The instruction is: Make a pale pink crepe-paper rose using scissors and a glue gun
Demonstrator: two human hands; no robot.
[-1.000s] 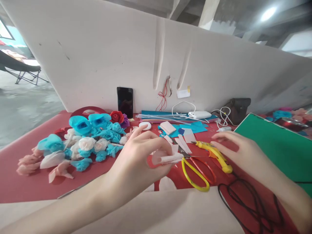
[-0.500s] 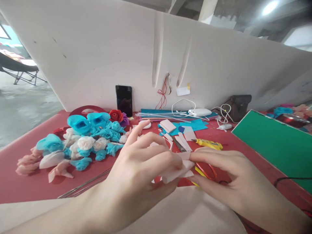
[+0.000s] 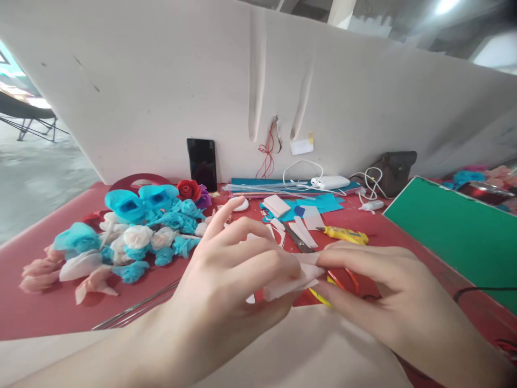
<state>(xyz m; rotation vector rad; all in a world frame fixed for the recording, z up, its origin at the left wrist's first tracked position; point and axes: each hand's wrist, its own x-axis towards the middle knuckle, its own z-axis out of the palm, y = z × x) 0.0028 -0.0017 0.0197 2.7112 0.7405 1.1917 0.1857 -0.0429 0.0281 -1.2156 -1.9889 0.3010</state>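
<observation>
Between my two hands is a folded or rolled piece of pale pink paper (image 3: pixel 288 283). My left hand (image 3: pixel 238 275) pinches it from the left, with the index finger raised clear of it. From the right, my right hand (image 3: pixel 371 296) grips its edge between thumb and forefinger. Just beyond the paper lie red-handled scissors (image 3: pixel 299 240), their handles partly behind my right hand. Pale paper strips (image 3: pixel 305 231) rest beside the blades. My fingers cover part of the paper, so its full shape is hidden.
Blue, white and pink paper flowers (image 3: pixel 137 237) are heaped at left, near thin metal wires (image 3: pixel 137 307). A phone (image 3: pixel 202 164) leans on the white partition (image 3: pixel 161 81). A yellow craft knife (image 3: pixel 345 235), blue paper (image 3: pixel 323 203) and a green board (image 3: pixel 452 231) lie to the right.
Both hands keep their hold on the pale pink paper, which looks slightly more folded together. The camera view has shifted a little; the things on the table stay put.
</observation>
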